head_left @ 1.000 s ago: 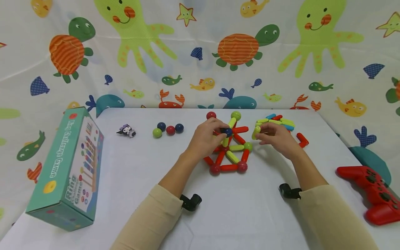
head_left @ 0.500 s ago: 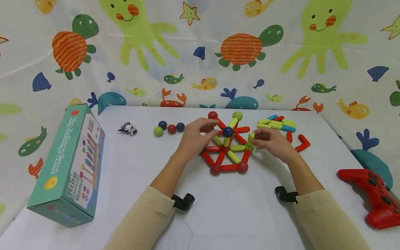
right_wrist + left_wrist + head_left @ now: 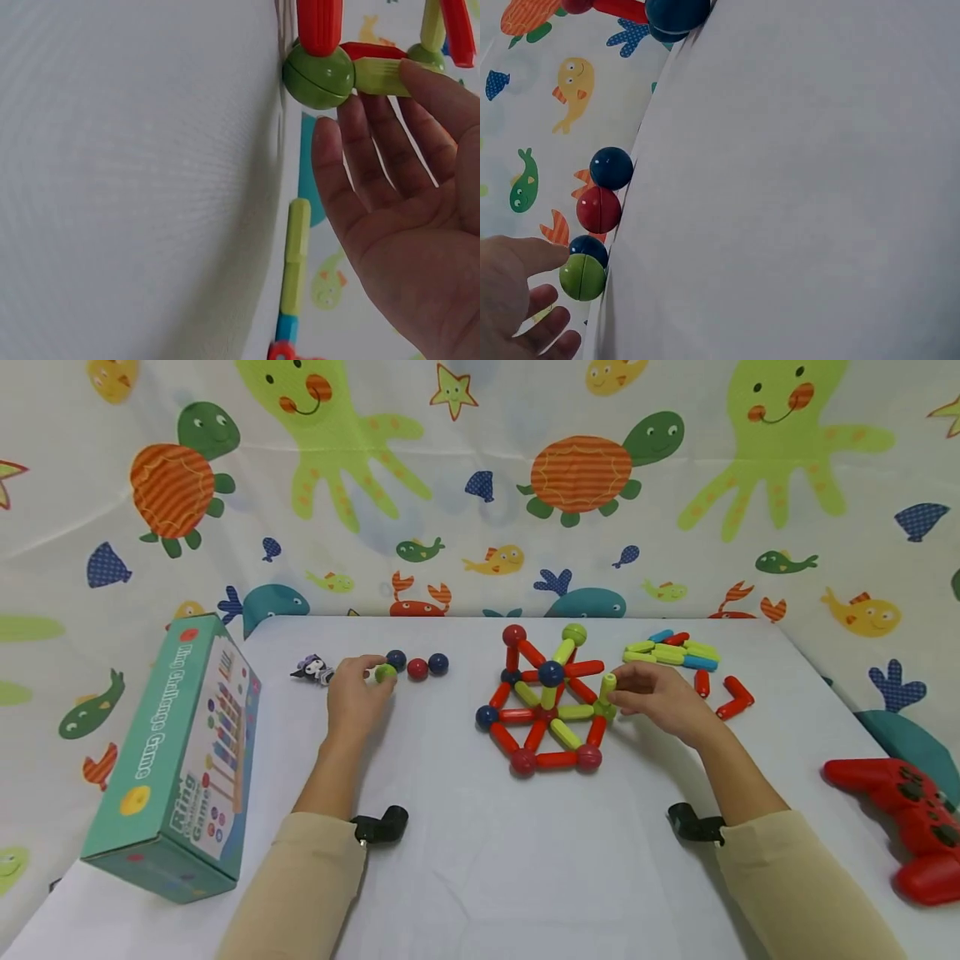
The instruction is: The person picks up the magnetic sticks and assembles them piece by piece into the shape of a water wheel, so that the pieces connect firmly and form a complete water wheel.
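Note:
My left hand is at a green ball on the table's left side; in the left wrist view its fingers are spread beside that ball, not closed round it. My right hand pinches an upright light-green stick between thumb and fingers. The stick's lower end sits on a green ball at the right corner of a ball-and-stick structure. Red and light-green sticks join red, blue and green balls there, with a blue ball raised above the middle.
Two blue balls and a red ball lie by the left hand, near a small figurine. Loose sticks are heaped at back right, with red sticks nearer. A game box stands left; a red game controller lies right.
My left hand has let go of the raised blue ball and moved left to the green ball. My right hand has brought the light-green stick onto the structure's right corner ball.

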Tool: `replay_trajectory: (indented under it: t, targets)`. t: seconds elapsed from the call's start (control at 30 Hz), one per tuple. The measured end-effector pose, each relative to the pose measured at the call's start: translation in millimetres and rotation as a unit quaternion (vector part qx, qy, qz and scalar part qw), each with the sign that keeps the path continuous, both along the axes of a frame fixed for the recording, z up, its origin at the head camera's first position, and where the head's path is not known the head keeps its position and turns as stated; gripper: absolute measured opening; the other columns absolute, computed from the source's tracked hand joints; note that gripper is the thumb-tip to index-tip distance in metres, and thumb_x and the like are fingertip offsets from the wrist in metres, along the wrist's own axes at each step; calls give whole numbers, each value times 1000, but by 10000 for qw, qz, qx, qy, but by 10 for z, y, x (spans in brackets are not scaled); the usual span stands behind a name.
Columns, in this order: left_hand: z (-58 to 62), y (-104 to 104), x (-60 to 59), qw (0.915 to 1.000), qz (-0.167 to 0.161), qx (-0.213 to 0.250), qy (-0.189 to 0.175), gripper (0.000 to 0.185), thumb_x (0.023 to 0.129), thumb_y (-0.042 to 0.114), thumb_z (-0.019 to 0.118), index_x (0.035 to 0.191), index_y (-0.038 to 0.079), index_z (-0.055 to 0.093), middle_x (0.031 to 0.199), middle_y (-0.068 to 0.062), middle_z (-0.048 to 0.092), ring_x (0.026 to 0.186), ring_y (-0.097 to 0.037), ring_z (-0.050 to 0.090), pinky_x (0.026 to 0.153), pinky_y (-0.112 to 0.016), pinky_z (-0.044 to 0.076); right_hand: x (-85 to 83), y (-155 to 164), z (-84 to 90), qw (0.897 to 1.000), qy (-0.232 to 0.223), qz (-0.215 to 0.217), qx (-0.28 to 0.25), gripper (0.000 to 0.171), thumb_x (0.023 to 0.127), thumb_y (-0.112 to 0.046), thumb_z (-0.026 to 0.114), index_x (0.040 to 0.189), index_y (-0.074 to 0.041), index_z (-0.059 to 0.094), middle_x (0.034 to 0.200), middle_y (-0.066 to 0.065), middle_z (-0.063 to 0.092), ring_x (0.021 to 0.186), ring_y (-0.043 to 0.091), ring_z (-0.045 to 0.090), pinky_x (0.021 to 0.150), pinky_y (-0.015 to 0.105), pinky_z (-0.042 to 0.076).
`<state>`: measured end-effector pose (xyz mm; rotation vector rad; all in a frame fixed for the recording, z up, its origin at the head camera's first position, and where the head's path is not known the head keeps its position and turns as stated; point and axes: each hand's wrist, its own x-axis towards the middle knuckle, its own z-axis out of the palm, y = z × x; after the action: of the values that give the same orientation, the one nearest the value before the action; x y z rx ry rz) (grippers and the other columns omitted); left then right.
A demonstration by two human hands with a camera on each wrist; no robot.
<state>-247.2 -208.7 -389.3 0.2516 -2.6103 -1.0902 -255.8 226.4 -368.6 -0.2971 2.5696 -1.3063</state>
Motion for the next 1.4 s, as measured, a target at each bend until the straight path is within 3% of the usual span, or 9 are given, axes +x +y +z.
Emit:
replay_trajectory:
  t: [0.43,0.57,0.67,0.73,0.8,0.9,1.03,1.2,1.4]
  targets:
    - [-45,-65,-62,9987,-207,-88,-451,37,98,16,65,132,1,64,124,-24,68,113,-38,63,102,-51,49,9,5,-3,9999,-73,-20,-128,44,100,-31,69,137,-10,58,130,14,66,117,29,64,91,25,57]
    - [13,52,-37,9976,-20,677,-173,37,99,19,68,133,4,65,125,-19,69,116,-33,66,103,-44,54,15,15,-8,9999,-117,-46,-72,46,100,-33,69,139,-11,58,131,13,66,117,29,64,94,29,57]
    - [116,236,-8,9859,-25,1596,507,38,98,22,71,134,8,66,127,-12,70,115,-25,68,100,-33,57,22,29,-8,9999,-100,-87,-3,47,100,-34,70,139,-12,57,131,13,66,117,28,65,96,31,56]
    - [231,398,28,9730,-340,2082,938,38,98,22,73,132,9,66,126,-9,70,113,-21,68,96,-26,58,22,33,-9,9999,-80,-97,-15,46,100,-33,70,139,-12,57,131,13,66,117,28,65,96,31,57]
    - [384,585,85,9615,-869,2310,1205,37,97,22,74,132,9,67,125,-7,70,111,-19,68,94,-23,58,18,30,-14,9999,-87,-99,-70,46,100,-32,70,139,-11,57,131,13,66,118,29,64,94,28,57]
    - [593,892,151,9445,-1809,2421,1288,37,97,19,74,132,8,67,124,-7,70,111,-18,69,94,-23,58,10,18,-27,9998,-121,-107,-149,46,100,-31,70,139,-11,57,131,14,65,119,29,64,91,25,57]
    - [783,1349,169,9315,-2722,2116,1161,36,98,17,72,133,8,66,125,-5,71,113,-16,69,99,-27,57,14,22,-27,9996,-135,-127,-199,45,100,-30,70,139,-11,56,131,14,66,119,29,63,91,25,58]
    - [912,1861,96,9310,-3401,935,937,35,98,19,72,132,11,67,124,-2,73,113,-14,70,97,-25,57,41,35,-14,9995,-137,-123,-253,45,100,-31,69,138,-11,56,131,14,66,120,29,64,93,27,58]
    - [952,2276,-75,9262,-3743,-375,259,37,98,24,72,134,15,67,125,2,72,115,-11,67,95,-20,55,57,40,-26,9988,-101,-42,-476,41,100,-26,69,136,-10,58,131,15,65,121,31,64,92,26,58]
